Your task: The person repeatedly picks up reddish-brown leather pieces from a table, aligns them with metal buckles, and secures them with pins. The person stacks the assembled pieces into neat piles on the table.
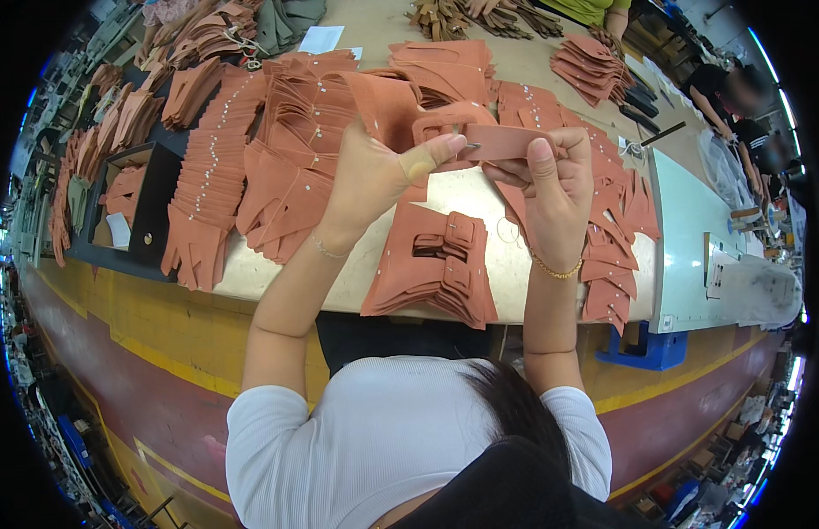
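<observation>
Above the middle of the table I hold a salmon-coloured leather piece point(380, 101) with a covered buckle point(433, 130). My left hand point(393, 167), with a tan patch on its thumb, grips it beside the buckle; the fingers behind are hidden. My right hand point(555, 172) pinches the strap point(504, 143) between thumb and fingers, and the strap stretches sideways from the buckle. A thin metal prong shows near my left thumb tip. Below my hands lies a stack of buckled leather pieces point(427, 278) at the table's near edge.
Bundled stacks of leather pieces point(220, 159) cover the table's left, with more cut pieces point(610, 234) on the right. A black box point(153, 212) stands far left. At right are a pale green board point(691, 247) and a blue stand point(643, 348). Other people work across the table.
</observation>
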### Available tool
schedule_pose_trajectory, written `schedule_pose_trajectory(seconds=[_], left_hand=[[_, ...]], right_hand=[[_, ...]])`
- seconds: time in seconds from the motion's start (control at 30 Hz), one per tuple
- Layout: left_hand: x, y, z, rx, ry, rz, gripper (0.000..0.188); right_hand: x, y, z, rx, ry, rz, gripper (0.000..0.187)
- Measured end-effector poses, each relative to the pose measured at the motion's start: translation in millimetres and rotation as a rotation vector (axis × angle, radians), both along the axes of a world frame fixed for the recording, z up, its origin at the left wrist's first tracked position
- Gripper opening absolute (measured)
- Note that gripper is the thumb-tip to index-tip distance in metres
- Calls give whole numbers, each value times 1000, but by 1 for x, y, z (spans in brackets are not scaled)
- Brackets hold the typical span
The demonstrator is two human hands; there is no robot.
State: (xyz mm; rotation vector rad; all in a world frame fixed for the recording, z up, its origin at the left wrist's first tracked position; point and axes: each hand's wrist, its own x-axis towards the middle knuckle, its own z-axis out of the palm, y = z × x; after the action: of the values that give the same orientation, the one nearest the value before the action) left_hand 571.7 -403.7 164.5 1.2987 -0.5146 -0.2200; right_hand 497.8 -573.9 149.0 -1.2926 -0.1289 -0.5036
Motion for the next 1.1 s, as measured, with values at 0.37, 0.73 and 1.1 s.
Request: schedule_pose_trajectory(seconds=[0.37, 0.73, 1.1], left_hand=[[6, -3, -14, -5, 44, -23, 28], [51, 12, -116, -794, 408, -905, 59], [27, 10, -66, -565, 508, -684, 39]], right_hand=[[-2, -4, -1, 37, 6, 72, 21], [-58, 27, 46, -993, -371, -76, 29], [-12, 3, 16, -1249, -450, -684, 27]])
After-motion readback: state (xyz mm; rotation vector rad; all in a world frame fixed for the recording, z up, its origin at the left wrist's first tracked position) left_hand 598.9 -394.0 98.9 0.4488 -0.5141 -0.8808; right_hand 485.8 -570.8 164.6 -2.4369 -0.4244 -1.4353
